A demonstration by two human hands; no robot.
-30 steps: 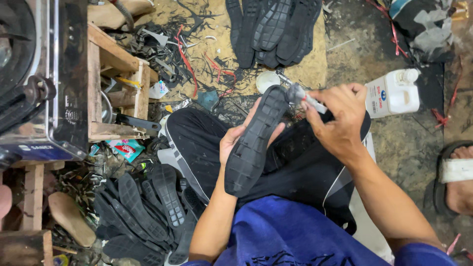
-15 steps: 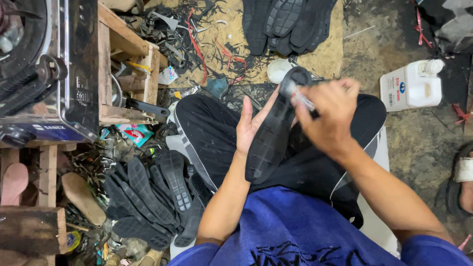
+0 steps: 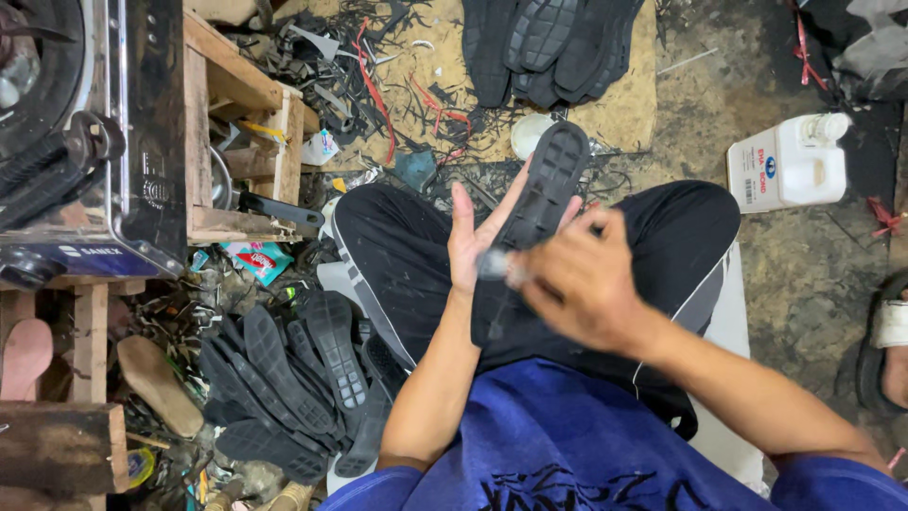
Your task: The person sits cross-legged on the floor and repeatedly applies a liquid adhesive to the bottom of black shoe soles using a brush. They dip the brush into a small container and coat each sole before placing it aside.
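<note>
In your lap: ridged black rubber sole (image 3: 530, 232), long, tilted.
Left hand (image 3: 473, 237): spread flat, backing the sole.
Right hand (image 3: 582, 284): blurred, pinching a small brush (image 3: 497, 265).
Around: sole pile (image 3: 293, 388), white jug (image 3: 790, 163).

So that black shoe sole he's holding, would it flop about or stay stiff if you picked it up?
Probably fairly firm: the black shoe sole stands upright against the open left hand without visibly drooping. Likely light, since the palm alone props it. Its ridged tread should grip rather than slip. The right hand is blurred, so its small tool is unclear.
</note>
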